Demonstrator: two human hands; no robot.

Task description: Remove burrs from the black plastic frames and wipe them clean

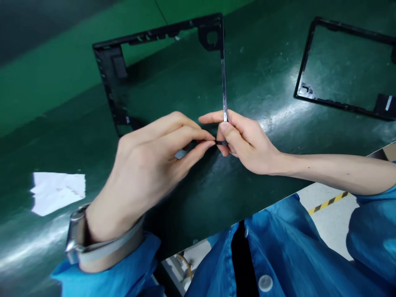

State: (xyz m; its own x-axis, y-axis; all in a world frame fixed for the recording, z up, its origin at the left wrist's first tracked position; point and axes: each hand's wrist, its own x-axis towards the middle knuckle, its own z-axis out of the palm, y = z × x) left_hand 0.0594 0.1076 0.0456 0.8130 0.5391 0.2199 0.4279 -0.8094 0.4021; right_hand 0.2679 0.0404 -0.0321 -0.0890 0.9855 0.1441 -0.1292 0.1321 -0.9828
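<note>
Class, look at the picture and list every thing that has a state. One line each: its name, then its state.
near frame: gripped at its near right corner by both hands.
left hand: grip shut on near frame.
right hand: grip shut on near frame.
far frame: lying flat on the table, untouched.
white paper: lying flat, untouched.
watch: strapped on the left wrist.

Factory assembly bench, green work mat (262,66), black plastic frames (343,66), blue work smock (278,255)
</note>
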